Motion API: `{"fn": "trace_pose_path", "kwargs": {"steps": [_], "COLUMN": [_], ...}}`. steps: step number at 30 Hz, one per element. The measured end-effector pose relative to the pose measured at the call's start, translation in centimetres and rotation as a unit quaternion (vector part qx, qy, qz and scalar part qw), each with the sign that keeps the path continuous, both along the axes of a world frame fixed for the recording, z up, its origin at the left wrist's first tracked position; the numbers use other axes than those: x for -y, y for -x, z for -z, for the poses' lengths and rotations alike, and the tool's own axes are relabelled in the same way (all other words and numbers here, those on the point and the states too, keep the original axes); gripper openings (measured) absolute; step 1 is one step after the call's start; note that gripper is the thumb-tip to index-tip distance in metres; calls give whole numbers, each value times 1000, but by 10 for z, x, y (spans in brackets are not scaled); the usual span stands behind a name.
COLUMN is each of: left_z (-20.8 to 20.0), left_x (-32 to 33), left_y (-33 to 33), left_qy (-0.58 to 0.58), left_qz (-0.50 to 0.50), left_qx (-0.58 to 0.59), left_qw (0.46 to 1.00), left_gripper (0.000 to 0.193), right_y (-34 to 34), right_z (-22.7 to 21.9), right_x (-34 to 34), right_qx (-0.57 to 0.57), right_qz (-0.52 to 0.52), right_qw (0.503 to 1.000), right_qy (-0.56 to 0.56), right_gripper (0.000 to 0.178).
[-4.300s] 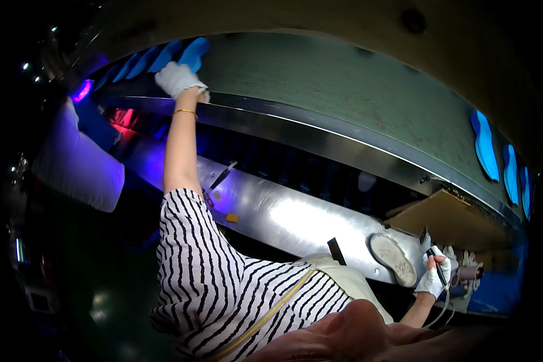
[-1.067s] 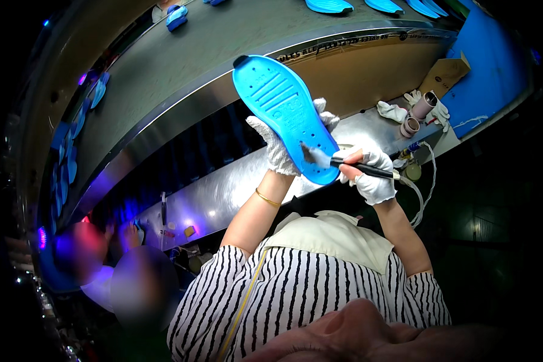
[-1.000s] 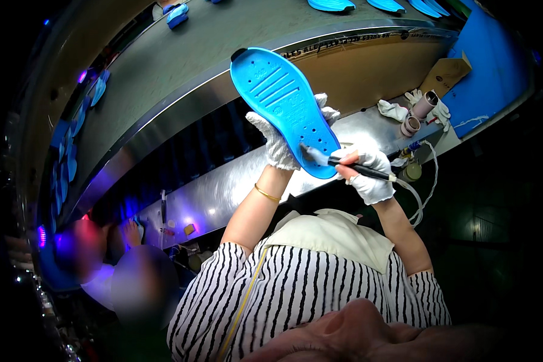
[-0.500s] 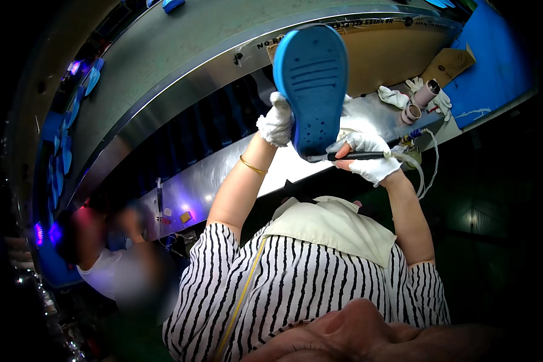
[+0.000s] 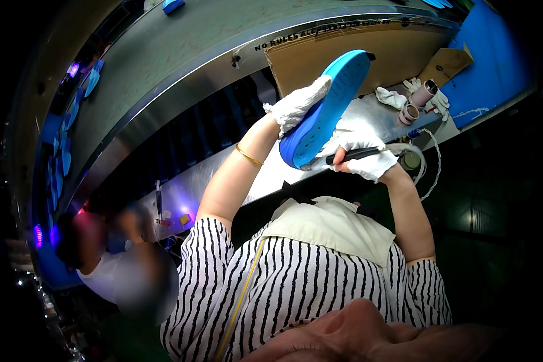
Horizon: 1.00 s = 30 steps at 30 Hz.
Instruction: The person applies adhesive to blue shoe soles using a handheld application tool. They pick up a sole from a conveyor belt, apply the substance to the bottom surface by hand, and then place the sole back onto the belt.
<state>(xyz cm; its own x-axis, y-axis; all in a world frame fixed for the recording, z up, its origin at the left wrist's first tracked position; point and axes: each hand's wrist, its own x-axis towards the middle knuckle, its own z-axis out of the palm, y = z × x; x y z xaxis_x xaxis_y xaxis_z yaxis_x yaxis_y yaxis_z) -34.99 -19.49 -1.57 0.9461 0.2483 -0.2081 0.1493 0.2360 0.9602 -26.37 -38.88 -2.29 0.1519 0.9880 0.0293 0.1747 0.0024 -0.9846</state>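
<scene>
A long grey conveyor belt (image 5: 181, 48) curves across the upper part of the view, edged by a polished steel rail (image 5: 181, 99). Blue shoe soles (image 5: 63, 151) lie along its far left stretch. Below the rail runs a dark recess, then a bright steel work shelf (image 5: 193, 193). A brown cardboard sheet (image 5: 398, 51) stands against the rail at right, beside a blue panel (image 5: 495, 60). Purple lamps (image 5: 39, 232) glow at far left, near a co-worker (image 5: 120, 271). The surroundings are dark.

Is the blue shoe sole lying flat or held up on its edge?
On its edge: the blue shoe sole shows its side wall, gripped by the left hand.
</scene>
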Motion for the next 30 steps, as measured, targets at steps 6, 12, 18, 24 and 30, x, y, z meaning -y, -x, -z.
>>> {"fn": "trace_pose_path", "kwargs": {"steps": [6,12,18,24,30], "left_z": [4,7,6,-14,27], "left_x": [-4,-6,-9,-13,-21], "left_y": [-8,-5,-2,14,28], "left_qy": [-25,-16,-42,119,405], "left_qz": [7,1,-20,-80,73], "left_qx": [-25,-54,-10,187,155], "left_qw": [999,998,999,972,898], "left_gripper": [71,69,63,82,65], "right_y": [0,-7,-15,-35,-20], "right_z": [11,-12,-8,-17,10], "right_x": [-6,-2,-2,20,15], "right_qx": [43,47,159,77,-42], "right_qz": [58,2,30,142,251], "right_qw": [997,999,984,979,953], "right_qy": [-30,-11,-79,-120,-167], "right_gripper": [14,11,14,13,18]}}
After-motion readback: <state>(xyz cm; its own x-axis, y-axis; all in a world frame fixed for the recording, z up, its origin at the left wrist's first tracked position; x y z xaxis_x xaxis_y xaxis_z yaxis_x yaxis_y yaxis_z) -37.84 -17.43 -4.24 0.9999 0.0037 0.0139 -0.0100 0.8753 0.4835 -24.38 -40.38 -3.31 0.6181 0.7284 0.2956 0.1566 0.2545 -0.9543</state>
